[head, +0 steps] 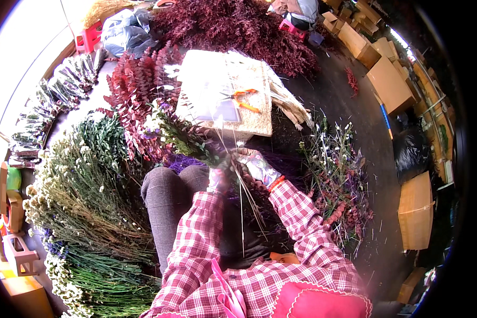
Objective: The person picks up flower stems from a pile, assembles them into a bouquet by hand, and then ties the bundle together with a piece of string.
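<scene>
A mixed bouquet of dried flowers and green foliage [183,137] lies tilted across my left hand [219,175], which is closed around its stems. Bare stems hang down from it over my lap. My right hand [256,163], in a patterned glove with an orange beaded band at the wrist, is at the same stems, its fingers curled on them. Beyond my hands, orange-handled pruning shears [244,101] lie on a pale board [258,123] beside a clear plastic sheet [222,109]. The fingertips are partly blurred by glare.
White-flowered bunches [99,190] fill the left side, with red eucalyptus [133,87] behind them. Burgundy foliage [238,31] is heaped at the back. Loose sprigs and clippings [338,183] lie at right, farther off a black bag [410,155] and cardboard boxes [391,85]. A person sits at the back.
</scene>
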The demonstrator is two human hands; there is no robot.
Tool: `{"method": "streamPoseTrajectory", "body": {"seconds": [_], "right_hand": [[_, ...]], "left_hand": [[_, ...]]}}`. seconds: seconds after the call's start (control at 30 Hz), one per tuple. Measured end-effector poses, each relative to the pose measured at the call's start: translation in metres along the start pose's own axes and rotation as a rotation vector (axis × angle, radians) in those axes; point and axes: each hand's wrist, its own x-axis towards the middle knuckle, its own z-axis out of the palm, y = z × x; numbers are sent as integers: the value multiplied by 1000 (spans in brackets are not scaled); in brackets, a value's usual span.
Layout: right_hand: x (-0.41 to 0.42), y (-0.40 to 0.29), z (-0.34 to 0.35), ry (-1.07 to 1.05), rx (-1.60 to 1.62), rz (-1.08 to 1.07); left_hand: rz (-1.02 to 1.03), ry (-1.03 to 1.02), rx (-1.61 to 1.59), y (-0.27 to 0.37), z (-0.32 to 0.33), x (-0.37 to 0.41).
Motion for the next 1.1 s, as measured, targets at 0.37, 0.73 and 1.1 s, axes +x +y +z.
{"method": "streamPoseTrajectory", "body": {"seconds": [0.37,0.73,1.1], "right_hand": [[21,12,6,409,-1211,-540],[10,26,7,424,-752,-492],[-23,38,24,259,-1082,-830]], "left_hand": [[269,-128,1346,-22,13,-7],[348,-59,1360,-67,28,-10],[354,8,1369,-89,35,1]]}}
